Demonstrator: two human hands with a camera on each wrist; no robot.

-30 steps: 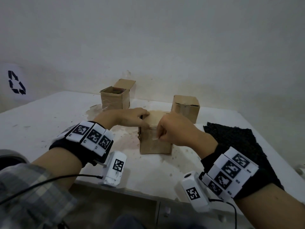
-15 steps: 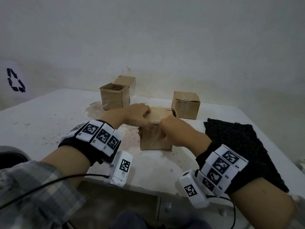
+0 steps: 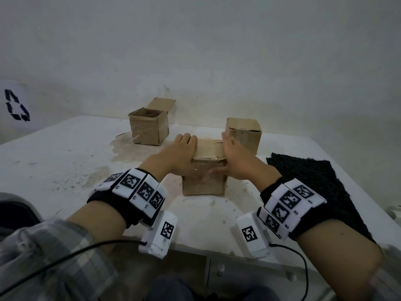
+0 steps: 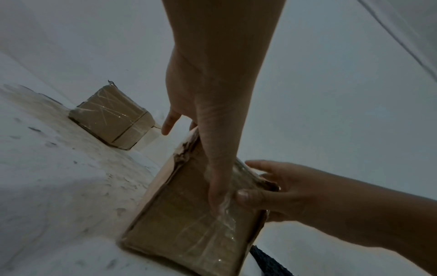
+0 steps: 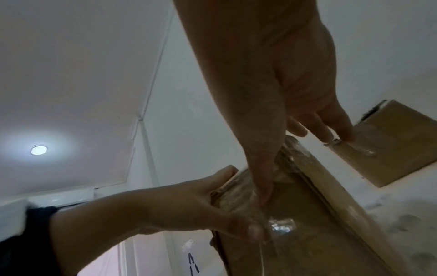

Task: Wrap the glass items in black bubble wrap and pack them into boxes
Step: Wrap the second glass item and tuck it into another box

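A closed cardboard box (image 3: 204,185) stands in the middle of the white table (image 3: 54,161), with clear tape (image 3: 205,168) running from its top down its front face. My left hand (image 3: 178,157) lies over the box's top left edge, fingers straight. Its thumb (image 4: 220,196) presses the tape on the front. My right hand (image 3: 236,164) lies along the top right edge, fingers straight, and its thumb (image 4: 246,196) presses the same tape. A sheet of black bubble wrap (image 3: 321,181) lies flat to the right. No glass item shows.
An open cardboard box (image 3: 148,129) with its flap up stands at the back left. A closed taped box (image 3: 243,133) stands just behind my right hand. A wall runs close behind the table. The table's front edge is under my wrists.
Both hands were curled at the box's top front edge. Now the fingers lie straight over the top and the thumbs have slid down onto the front face.
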